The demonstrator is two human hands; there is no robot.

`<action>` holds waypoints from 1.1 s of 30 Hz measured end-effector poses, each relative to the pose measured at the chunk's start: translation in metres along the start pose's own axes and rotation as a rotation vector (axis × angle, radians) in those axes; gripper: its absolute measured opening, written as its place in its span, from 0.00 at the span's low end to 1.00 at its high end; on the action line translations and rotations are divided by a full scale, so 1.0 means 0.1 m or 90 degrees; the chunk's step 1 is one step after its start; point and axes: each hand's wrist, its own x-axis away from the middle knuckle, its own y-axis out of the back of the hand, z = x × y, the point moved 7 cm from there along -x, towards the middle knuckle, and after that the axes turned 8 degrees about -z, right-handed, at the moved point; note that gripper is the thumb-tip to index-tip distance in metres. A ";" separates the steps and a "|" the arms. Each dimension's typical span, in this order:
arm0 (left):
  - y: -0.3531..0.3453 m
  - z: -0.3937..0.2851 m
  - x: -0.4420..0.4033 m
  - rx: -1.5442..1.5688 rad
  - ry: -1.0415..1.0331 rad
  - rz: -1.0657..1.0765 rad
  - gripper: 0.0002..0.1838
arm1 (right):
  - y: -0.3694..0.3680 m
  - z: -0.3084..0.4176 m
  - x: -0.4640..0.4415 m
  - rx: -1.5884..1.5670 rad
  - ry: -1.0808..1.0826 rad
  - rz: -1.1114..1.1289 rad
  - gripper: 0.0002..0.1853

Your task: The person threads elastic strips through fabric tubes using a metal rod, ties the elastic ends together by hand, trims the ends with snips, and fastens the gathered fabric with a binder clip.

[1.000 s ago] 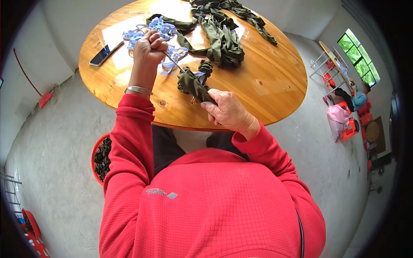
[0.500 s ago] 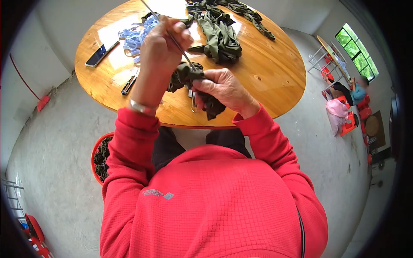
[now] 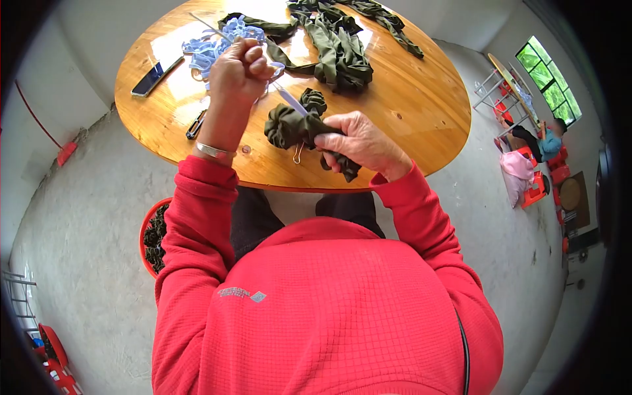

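Observation:
My left hand [image 3: 242, 71] is closed in a fist around a thin metal rod [image 3: 209, 26], whose far end sticks out up and to the left. A pale blue elastic band [image 3: 288, 99] stretches from near this fist down into a bunched tube of dark green fabric [image 3: 286, 126]. My right hand [image 3: 359, 141] pinches that gathered fabric between thumb and fingers. Just below the fabric shows a small wire loop [image 3: 297, 155]. Beyond my left hand lies a tangle of light blue elastic bands [image 3: 204, 56].
The round wooden table [image 3: 421, 108] carries more dark green fabric [image 3: 339, 59], a phone [image 3: 150, 79] and a utility knife [image 3: 195, 125]. On the floor at left stands a red basin [image 3: 143, 240] with dark scrunched pieces. A person [image 3: 550, 141] sits far right.
My left hand has drawn the rod out of the fabric, up and left. The blue band now shows between fabric and hand. My right hand, still gripping the fabric, has shifted slightly right and down.

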 end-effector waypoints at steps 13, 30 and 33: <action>0.13 -0.04 -0.07 0.091 0.032 0.021 0.14 | 0.08 -0.20 -0.10 -0.025 0.136 -0.181 0.06; 0.05 0.27 0.03 0.070 0.077 0.061 0.15 | 0.16 0.36 -0.03 0.182 0.430 -0.322 0.13; 0.00 0.34 0.07 0.038 0.098 0.108 0.17 | 0.04 0.40 -0.09 0.231 0.449 -0.236 0.20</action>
